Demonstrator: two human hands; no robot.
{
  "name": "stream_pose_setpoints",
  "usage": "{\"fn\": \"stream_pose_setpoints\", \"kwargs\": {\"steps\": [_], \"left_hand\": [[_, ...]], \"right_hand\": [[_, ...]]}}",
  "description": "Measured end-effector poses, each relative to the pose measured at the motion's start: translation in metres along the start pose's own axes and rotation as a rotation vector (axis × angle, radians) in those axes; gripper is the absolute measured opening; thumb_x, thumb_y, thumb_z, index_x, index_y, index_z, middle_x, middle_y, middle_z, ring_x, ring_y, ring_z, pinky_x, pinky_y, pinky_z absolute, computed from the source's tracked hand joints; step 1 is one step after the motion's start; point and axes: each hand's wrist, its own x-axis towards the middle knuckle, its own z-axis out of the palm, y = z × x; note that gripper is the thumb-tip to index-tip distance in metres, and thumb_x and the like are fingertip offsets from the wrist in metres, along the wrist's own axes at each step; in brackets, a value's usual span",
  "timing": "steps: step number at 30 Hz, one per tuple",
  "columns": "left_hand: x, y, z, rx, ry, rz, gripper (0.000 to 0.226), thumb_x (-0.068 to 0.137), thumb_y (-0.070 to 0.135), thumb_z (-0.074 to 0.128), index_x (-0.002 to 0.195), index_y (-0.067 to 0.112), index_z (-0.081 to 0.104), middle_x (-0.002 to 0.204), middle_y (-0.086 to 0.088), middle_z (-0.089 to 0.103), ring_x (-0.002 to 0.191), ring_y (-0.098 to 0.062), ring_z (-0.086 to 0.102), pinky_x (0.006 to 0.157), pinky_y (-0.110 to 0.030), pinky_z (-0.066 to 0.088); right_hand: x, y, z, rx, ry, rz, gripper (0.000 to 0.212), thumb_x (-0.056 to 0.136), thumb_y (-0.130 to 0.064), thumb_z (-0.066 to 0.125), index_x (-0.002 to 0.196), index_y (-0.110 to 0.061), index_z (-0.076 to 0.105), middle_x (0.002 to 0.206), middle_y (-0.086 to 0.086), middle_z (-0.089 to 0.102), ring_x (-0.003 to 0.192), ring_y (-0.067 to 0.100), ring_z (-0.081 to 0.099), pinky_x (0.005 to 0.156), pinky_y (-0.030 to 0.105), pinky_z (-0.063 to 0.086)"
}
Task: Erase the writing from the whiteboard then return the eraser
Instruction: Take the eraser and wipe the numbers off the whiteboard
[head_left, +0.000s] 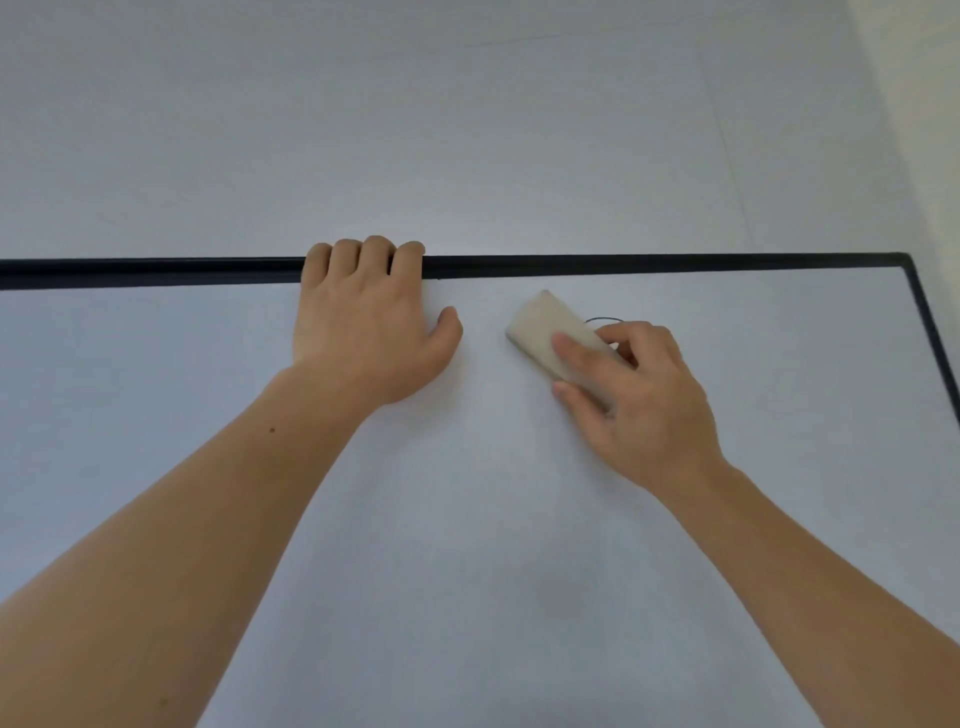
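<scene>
A white whiteboard (467, 519) with a black frame (623, 264) fills the lower part of the view. My right hand (639, 395) grips a pale grey block eraser (545, 327) and presses it flat on the board near the upper right. A short dark curved pen stroke (605, 318) shows just above my right fingers, partly hidden by them. My left hand (363, 322) lies flat on the board with its fingers curled over the frame's top edge.
A plain pale wall (467, 130) rises above the board. The frame's top right corner (906, 260) sits at the right, and its right side runs down toward the image edge.
</scene>
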Motion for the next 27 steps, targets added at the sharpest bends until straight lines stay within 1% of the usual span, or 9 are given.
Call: {"fn": "stream_pose_setpoints", "kwargs": {"steps": [4, 6, 8, 13, 15, 17, 20, 24, 27], "left_hand": [[-0.003, 0.002, 0.001, 0.024, 0.011, 0.015, 0.069, 0.079, 0.053, 0.043, 0.126, 0.005, 0.056, 0.113, -0.017, 0.062, 0.106, -0.04, 0.054, 0.103, -0.051, 0.034], [-0.003, 0.003, 0.0, 0.027, 0.011, 0.006, 0.07, 0.078, 0.054, 0.044, 0.125, 0.004, 0.056, 0.113, -0.018, 0.061, 0.105, -0.04, 0.053, 0.103, -0.051, 0.033], [-0.003, 0.005, 0.0, 0.031, 0.013, -0.004, 0.071, 0.077, 0.055, 0.043, 0.125, 0.003, 0.055, 0.112, -0.019, 0.06, 0.106, -0.04, 0.052, 0.103, -0.051, 0.033], [-0.005, 0.01, 0.004, 0.046, 0.032, -0.03, 0.076, 0.076, 0.06, 0.042, 0.125, 0.002, 0.052, 0.113, -0.021, 0.058, 0.109, -0.042, 0.05, 0.109, -0.054, 0.028], [-0.006, 0.011, 0.006, 0.044, 0.045, -0.033, 0.077, 0.076, 0.061, 0.042, 0.125, 0.001, 0.052, 0.113, -0.022, 0.058, 0.109, -0.042, 0.049, 0.111, -0.055, 0.026], [-0.006, 0.012, 0.006, 0.041, 0.046, -0.033, 0.079, 0.076, 0.062, 0.042, 0.126, 0.001, 0.051, 0.114, -0.022, 0.058, 0.11, -0.043, 0.049, 0.112, -0.055, 0.026], [-0.006, 0.012, 0.005, 0.043, 0.033, -0.036, 0.08, 0.076, 0.063, 0.041, 0.127, 0.002, 0.051, 0.116, -0.021, 0.058, 0.112, -0.042, 0.049, 0.112, -0.055, 0.026], [-0.006, 0.013, 0.005, 0.054, 0.021, -0.042, 0.08, 0.076, 0.063, 0.042, 0.127, 0.002, 0.051, 0.117, -0.021, 0.058, 0.113, -0.042, 0.049, 0.113, -0.055, 0.025], [-0.006, 0.014, 0.006, 0.057, 0.024, -0.053, 0.08, 0.075, 0.063, 0.041, 0.126, 0.001, 0.051, 0.117, -0.021, 0.057, 0.112, -0.043, 0.049, 0.113, -0.055, 0.024]], "right_hand": [[0.002, 0.037, -0.007, -0.072, 0.043, 0.417, 0.044, 0.089, -0.041, 0.064, 0.132, -0.032, 0.06, 0.116, 0.005, 0.051, 0.107, 0.026, 0.049, 0.073, 0.044, 0.055], [-0.001, 0.036, -0.007, -0.073, 0.061, 0.482, 0.045, 0.089, -0.041, 0.065, 0.133, -0.032, 0.058, 0.116, 0.005, 0.051, 0.109, 0.025, 0.048, 0.076, 0.044, 0.054], [-0.006, 0.022, -0.005, -0.046, 0.063, 0.407, 0.044, 0.088, -0.038, 0.068, 0.13, -0.03, 0.061, 0.114, 0.007, 0.052, 0.102, 0.027, 0.05, 0.073, 0.045, 0.055], [-0.035, -0.017, -0.008, 0.059, -0.051, 0.001, 0.039, 0.085, -0.036, 0.069, 0.123, -0.027, 0.068, 0.107, 0.009, 0.059, 0.09, 0.028, 0.057, 0.058, 0.034, 0.054], [-0.038, -0.014, -0.013, 0.067, -0.081, -0.083, 0.037, 0.086, -0.036, 0.07, 0.122, -0.026, 0.069, 0.106, 0.01, 0.061, 0.091, 0.027, 0.058, 0.057, 0.033, 0.053], [-0.034, 0.002, -0.014, 0.03, -0.078, -0.09, 0.036, 0.086, -0.036, 0.071, 0.121, -0.027, 0.07, 0.107, 0.01, 0.062, 0.091, 0.029, 0.059, 0.058, 0.033, 0.053], [-0.023, 0.037, -0.016, -0.048, -0.011, 0.103, 0.039, 0.083, -0.033, 0.074, 0.122, -0.029, 0.068, 0.11, 0.009, 0.059, 0.095, 0.03, 0.056, 0.06, 0.04, 0.056], [-0.013, 0.074, -0.021, -0.087, 0.02, 0.534, 0.044, 0.09, -0.04, 0.065, 0.133, -0.031, 0.059, 0.119, 0.005, 0.052, 0.111, 0.026, 0.048, 0.081, 0.044, 0.053], [-0.014, 0.067, -0.018, -0.076, 0.049, 0.612, 0.045, 0.091, -0.041, 0.064, 0.134, -0.031, 0.058, 0.12, 0.005, 0.051, 0.114, 0.025, 0.047, 0.086, 0.042, 0.051]]}}
